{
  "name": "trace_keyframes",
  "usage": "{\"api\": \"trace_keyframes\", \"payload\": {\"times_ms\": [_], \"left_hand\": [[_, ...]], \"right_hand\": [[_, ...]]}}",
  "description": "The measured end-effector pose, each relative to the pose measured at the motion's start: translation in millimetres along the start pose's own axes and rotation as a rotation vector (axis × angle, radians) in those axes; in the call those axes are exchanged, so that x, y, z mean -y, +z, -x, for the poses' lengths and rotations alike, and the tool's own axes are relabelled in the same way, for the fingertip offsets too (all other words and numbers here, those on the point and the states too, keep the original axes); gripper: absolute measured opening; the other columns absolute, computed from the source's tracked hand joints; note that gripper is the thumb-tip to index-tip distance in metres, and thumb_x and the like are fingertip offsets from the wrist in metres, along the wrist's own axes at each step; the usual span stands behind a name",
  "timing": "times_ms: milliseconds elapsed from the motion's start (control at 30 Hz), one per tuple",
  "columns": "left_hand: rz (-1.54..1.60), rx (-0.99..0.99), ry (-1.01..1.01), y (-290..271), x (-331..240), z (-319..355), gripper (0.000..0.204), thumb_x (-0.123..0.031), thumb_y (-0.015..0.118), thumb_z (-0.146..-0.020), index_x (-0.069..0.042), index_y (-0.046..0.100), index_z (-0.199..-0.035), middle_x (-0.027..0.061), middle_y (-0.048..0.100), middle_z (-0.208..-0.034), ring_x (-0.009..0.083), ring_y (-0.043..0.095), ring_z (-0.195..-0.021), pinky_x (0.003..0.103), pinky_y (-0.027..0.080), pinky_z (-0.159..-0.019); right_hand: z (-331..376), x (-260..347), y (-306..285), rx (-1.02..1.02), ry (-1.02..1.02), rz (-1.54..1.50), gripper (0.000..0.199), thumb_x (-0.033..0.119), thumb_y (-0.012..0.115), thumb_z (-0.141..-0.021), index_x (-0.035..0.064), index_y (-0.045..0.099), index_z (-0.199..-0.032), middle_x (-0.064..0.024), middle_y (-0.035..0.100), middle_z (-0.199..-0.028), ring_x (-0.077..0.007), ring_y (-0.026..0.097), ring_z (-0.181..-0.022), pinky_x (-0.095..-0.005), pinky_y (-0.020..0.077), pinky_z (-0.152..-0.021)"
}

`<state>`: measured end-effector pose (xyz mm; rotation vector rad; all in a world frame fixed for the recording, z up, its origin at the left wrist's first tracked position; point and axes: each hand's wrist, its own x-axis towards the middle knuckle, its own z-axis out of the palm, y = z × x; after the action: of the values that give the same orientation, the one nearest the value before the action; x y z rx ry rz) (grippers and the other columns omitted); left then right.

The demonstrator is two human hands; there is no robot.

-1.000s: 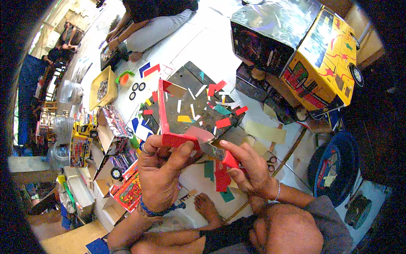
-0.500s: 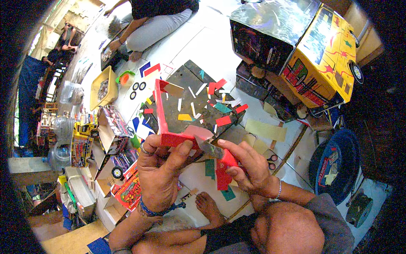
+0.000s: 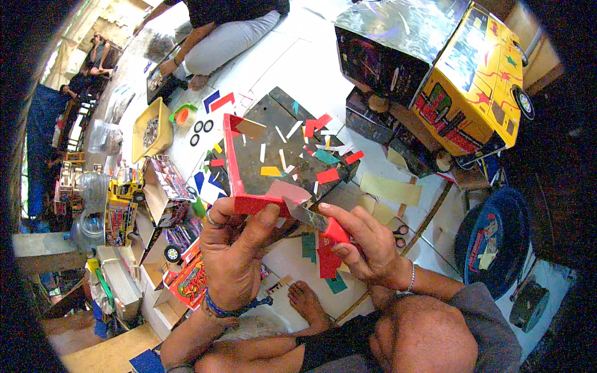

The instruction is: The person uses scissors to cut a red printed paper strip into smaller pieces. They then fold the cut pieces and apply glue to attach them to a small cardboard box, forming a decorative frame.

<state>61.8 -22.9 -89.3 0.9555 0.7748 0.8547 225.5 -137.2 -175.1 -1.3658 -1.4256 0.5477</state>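
Observation:
My left hand (image 3: 239,248) grips a red L-shaped frame piece (image 3: 232,161) at its near corner, with the thumb on top. A thin red flap (image 3: 289,191) sticks out from the piece beside the thumb. In my right hand (image 3: 367,245) is a red-handled knife (image 3: 307,216), its wide metal blade pointing left. The blade tip is at the flap's edge; whether it cuts into it I cannot tell. Below the piece lies a dark board (image 3: 273,133) strewn with red, white, yellow and green scraps (image 3: 326,176). Under my right hand hangs more red sheet (image 3: 328,262).
On the right stands a large yellow toy truck (image 3: 479,87), with a dark blue basin (image 3: 460,236) nearer me. Scissors (image 3: 400,236) lie beside my right hand. Small black wheels (image 3: 198,127) and a yellow tub (image 3: 151,130) sit at left. Another person (image 3: 230,43) sits at the far side.
The red frame piece and my left hand have shifted slightly left. The knife blade has tilted a little and its tip has moved left along the flap. Both hands keep their hold.

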Motion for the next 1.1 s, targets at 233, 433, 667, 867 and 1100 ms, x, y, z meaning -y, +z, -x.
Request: {"api": "trace_keyframes", "payload": {"times_ms": [233,433,667,867,1100], "left_hand": [[-0.032,-0.062,-0.025,-4,1,-7,0.015,-0.001,0.07,-0.09,-0.005,0.063,-0.102,0.0089,0.072,-0.099,0.0165,0.07,-0.089,0.036,0.06,-0.082],[0.046,-0.062,-0.057,-7,2,-8,0.016,-0.004,0.069,-0.092,-0.005,0.063,-0.106,0.0094,0.071,-0.102,0.018,0.07,-0.09,0.035,0.059,-0.081],[0.024,0.013,-0.178,0,8,-5,0.021,-0.009,0.067,-0.094,-0.003,0.061,-0.113,0.0108,0.071,-0.107,0.0188,0.07,-0.094,0.039,0.059,-0.082],[-0.011,0.021,-0.256,6,14,-2,0.025,-0.01,0.067,-0.095,-0.001,0.061,-0.118,0.0106,0.072,-0.105,0.0166,0.07,-0.09,0.03,0.057,-0.074],[0.005,0.079,-0.304,4,17,-1,0.028,-0.01,0.066,-0.096,0.001,0.059,-0.121,0.0112,0.071,-0.107,0.0161,0.069,-0.094,0.031,0.059,-0.076]], "right_hand": [[25,-23,5,-0.011,0.116,0.07,0.052,0.036,0.055,-0.099,0.0035,0.052,-0.139,-0.0133,0.054,-0.084,-0.028,0.055,-0.068,-0.0369,0.0466,-0.062],[60,-39,-9,0.018,0.163,0.061,0.05,0.032,0.054,-0.097,0.0066,0.051,-0.14,-0.0152,0.06,-0.092,-0.0323,0.06,-0.076,-0.0395,0.0503,-0.068],[41,-31,-12,0.031,-0.008,0.032,0.054,0.031,0.061,-0.092,0.0074,0.052,-0.14,-0.0138,0.059,-0.092,-0.0299,0.06,-0.078,-0.0388,0.0518,-0.067],[25,-25,-5,0.021,-0.091,0.024,0.058,0.025,0.068,-0.087,0.0054,0.053,-0.14,-0.013,0.058,-0.092,-0.0288,0.06,-0.077,-0.0372,0.0518,-0.067],[27,-28,-5,-0.019,-0.074,0.018,0.06,0.025,0.068,-0.087,0.0051,0.052,-0.141,-0.0126,0.057,-0.092,-0.0279,0.059,-0.077,-0.0362,0.0518,-0.068]]}}
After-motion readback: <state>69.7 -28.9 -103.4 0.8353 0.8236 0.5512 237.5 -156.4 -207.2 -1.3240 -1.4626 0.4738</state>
